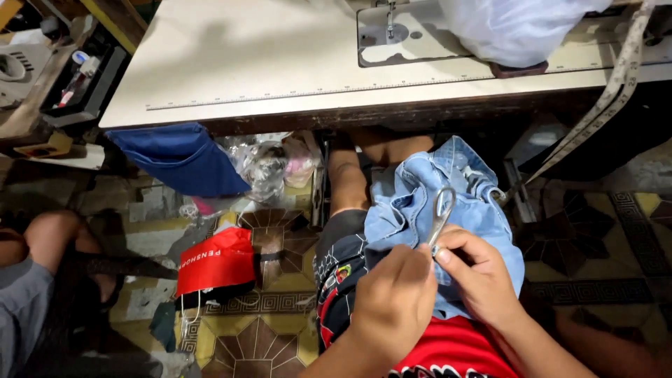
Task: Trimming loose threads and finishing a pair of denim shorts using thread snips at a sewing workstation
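Denim garment (420, 203) lies pinched in left hand (395, 297); right hand (476, 269) grips metal thread snips (441, 210).

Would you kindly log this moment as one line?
left hand: pinches denim garment | right hand: holds thread snips | place: lap, below sewing table

A small tailoring workshop: a sewing machine (392, 31) sits sunk in the pale worktop (245, 63), a measuring tape (609, 91) hangs over its right edge, and fabric scraps and bags (210, 262) crowd the patterned tile floor (259, 343) beneath.
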